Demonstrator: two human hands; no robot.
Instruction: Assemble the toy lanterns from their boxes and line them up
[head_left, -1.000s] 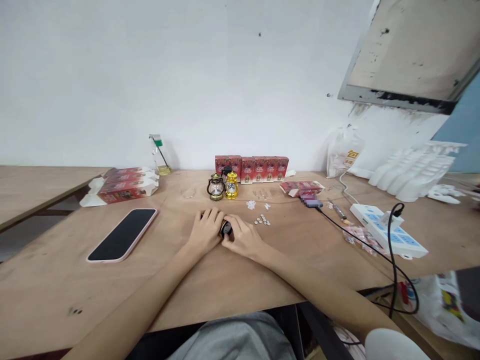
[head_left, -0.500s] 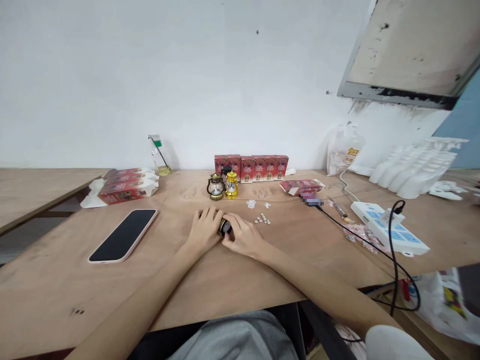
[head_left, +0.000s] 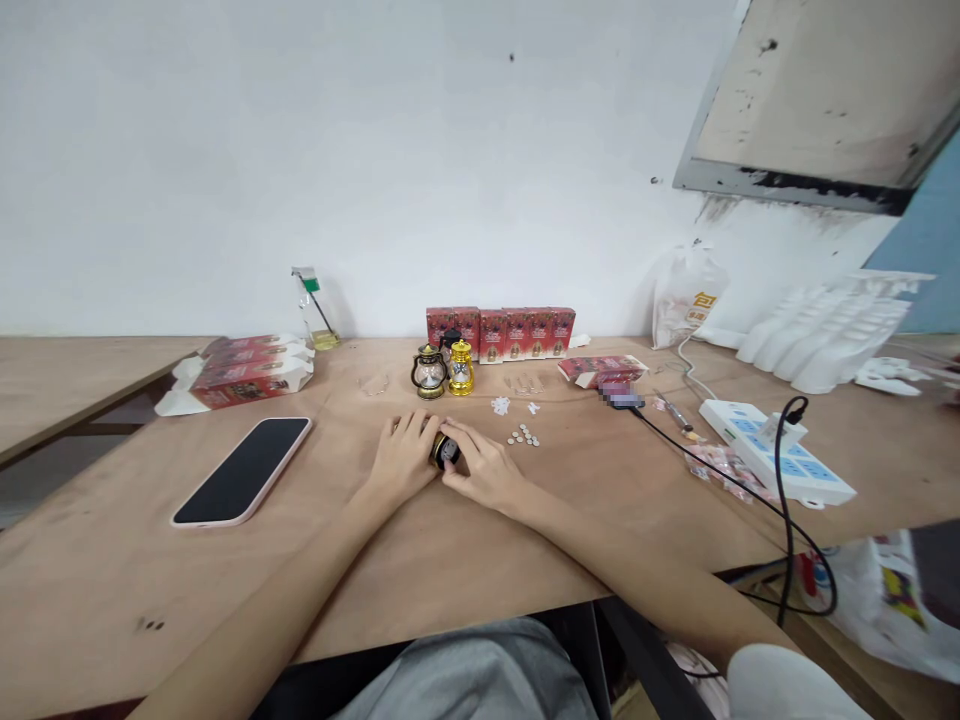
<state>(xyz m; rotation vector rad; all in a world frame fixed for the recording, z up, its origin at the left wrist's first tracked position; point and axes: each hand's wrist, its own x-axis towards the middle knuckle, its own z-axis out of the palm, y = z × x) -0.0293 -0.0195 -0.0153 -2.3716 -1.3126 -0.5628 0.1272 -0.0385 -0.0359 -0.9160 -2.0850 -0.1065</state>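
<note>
A small black-and-gold lantern (head_left: 444, 451) lies on its side on the table, its round base turned toward my right. My left hand (head_left: 406, 453) is wrapped over the lantern's body and hides most of it. At the base end, my right hand (head_left: 484, 468) closes its thumb and fingers on the rim. Behind my hands stand a bronze-coloured lantern (head_left: 430, 373) and a gold lantern (head_left: 460, 369), with a dark one (head_left: 450, 341) partly hidden behind them. Several button cells (head_left: 523, 436) and small white plastic pieces (head_left: 500, 405) lie beyond my right hand.
Red boxes (head_left: 504, 335) stand along the wall. More boxes (head_left: 244, 372) lie at the left, behind a phone (head_left: 244, 472). To the right are a power strip (head_left: 776, 452), a black cable (head_left: 701, 458), a screwdriver (head_left: 676, 413) and white moulded parts (head_left: 821, 335).
The view has shifted slightly. Both hands keep hold of the lantern, and the fingers of my right hand have moved a little at its base.
</note>
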